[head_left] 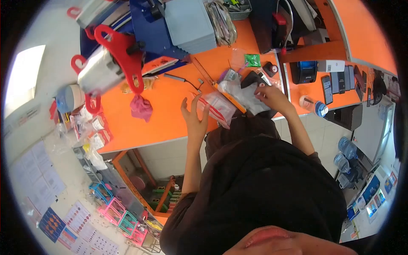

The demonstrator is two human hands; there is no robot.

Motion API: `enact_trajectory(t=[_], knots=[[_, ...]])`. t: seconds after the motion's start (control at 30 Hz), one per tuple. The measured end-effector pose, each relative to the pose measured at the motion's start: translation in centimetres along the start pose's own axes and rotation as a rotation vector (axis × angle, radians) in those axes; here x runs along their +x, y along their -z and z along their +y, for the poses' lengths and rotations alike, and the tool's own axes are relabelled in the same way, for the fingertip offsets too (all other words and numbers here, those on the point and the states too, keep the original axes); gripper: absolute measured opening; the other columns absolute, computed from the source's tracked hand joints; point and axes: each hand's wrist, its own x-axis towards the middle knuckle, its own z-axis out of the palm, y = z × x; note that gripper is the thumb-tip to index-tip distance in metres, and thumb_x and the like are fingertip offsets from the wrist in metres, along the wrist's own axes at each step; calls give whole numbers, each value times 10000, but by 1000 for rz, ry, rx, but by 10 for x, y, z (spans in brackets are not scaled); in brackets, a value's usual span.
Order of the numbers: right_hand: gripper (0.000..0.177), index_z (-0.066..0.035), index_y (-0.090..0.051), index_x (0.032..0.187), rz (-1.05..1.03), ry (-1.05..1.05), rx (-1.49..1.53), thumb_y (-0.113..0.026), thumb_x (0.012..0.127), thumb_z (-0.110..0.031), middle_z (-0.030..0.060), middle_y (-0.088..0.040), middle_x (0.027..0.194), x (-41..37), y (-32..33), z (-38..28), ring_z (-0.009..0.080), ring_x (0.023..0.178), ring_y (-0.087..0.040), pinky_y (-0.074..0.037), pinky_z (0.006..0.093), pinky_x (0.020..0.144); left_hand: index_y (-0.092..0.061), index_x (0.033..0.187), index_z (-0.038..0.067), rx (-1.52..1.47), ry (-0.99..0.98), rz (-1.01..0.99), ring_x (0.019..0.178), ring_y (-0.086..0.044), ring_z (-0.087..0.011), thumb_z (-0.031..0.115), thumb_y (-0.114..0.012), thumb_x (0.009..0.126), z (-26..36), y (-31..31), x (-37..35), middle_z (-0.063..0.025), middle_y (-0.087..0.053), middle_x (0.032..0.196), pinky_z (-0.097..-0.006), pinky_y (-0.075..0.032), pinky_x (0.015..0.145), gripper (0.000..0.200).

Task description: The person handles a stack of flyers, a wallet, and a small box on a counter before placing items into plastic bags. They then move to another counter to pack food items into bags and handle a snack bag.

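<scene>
My left hand [196, 119] is raised over the front of the orange table, fingers spread and holding nothing. Right beside it lies a clear zip bag [219, 107] with red stripes. My right hand [274, 98] has its fingers bent and pinched at the edge of a crumpled clear plastic bag [243, 95]. What exactly sits between those fingertips is too small to make out beyond the plastic. An orange-yellow strip [231, 101] runs between the two bags. Behind them are a dark pouch [253, 79] and a small green packet [252, 60].
A pink cloth [140, 108] and a thin dark cable [182, 80] lie on the orange table [165, 123]. Red-and-silver equipment [108, 66] stands at the left. Stacked grey trays [190, 25] are at the back. To the right are a water bottle [313, 105] and several phones [327, 89].
</scene>
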Motion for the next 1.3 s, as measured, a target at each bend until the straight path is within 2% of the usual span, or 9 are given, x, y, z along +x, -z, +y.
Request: enact_trajectory(t=[0.13, 0.3, 0.4, 0.6, 0.7, 0.8, 0.87, 1.03, 1.3], knots=[[264, -21, -612, 991, -86, 9, -154, -629, 812, -214, 173, -620, 867, -15, -56, -5, 342, 856, -600, -469, 433, 766, -493, 1173, 97, -7, 120, 66, 1082, -466, -361, 236, -654, 823, -14, -42, -24, -221, -532, 1075, -479, -390, 892, 410], [766, -103, -388, 1344, -104, 232, -34, -735, 704, -341, 225, -476, 1188, -21, -120, -43, 390, 1075, -490, -435, 454, 878, -437, 925, 46, -107, 108, 15, 594, -570, -241, 133, -606, 833, -48, -62, -23, -113, -545, 701, -389, -477, 563, 212], [916, -127, -291, 1413, 14, 198, -231, -755, 666, -380, 225, -362, 1301, -33, -134, -70, 406, 1147, -418, -408, 481, 917, -435, 912, 42, -403, 314, -81, 614, -564, -147, 35, -544, 841, -37, -49, -29, -69, -507, 692, -304, -462, 544, 130], [953, -86, -257, 1419, 433, 241, -201, -755, 667, -394, 203, -371, 1284, -37, -124, -81, 384, 1123, -420, -418, 437, 874, -434, 857, 41, -329, -139, -100, 569, -452, -66, -35, -496, 842, 46, -9, -40, -12, -449, 695, -219, -365, 509, 100], [818, -75, -269, 1413, 517, 568, 192, -660, 776, -407, 205, -382, 1260, -33, -122, -79, 321, 1137, -427, -426, 404, 842, -472, 898, 36, -301, -294, -309, 547, -491, -131, -9, -536, 818, 91, 18, -40, -65, -484, 658, -272, -396, 505, 112], [636, -69, -302, 1391, 38, 326, 1036, -541, 887, -374, 165, -419, 1233, -46, -130, -76, 271, 1109, -456, -427, 373, 858, -481, 931, 40, -282, -433, -422, 609, -509, -133, -4, -547, 831, 122, 34, -39, -70, -509, 703, -261, -414, 571, 127], [516, -51, -333, 1359, 101, 201, 1714, -471, 943, -324, 100, -467, 1160, -57, -94, -95, 222, 1027, -487, -423, 330, 852, -485, 947, 34, -395, -497, -388, 664, -527, -140, 5, -546, 843, 133, 34, -35, -80, -528, 758, -264, -423, 622, 124], [411, -8, -406, 1303, 751, 134, 653, -415, 962, -237, 101, -502, 1170, -89, -29, -50, 187, 1036, -488, -398, 316, 896, -486, 1041, 20, -873, -321, -74, 827, -536, -138, 70, -553, 888, 84, 17, -22, -86, -534, 948, -271, -426, 764, 175], [363, 25, -461, 1268, 809, -1, 183, -385, 968, -165, 174, -491, 1216, -172, -5, 53, 229, 1153, -457, -349, 378, 988, -314, 1301, 21, 155, -39, -30, 1066, -478, -284, 255, -690, 801, -96, -120, -18, -170, -460, 1246, -392, -436, 867, 667]])
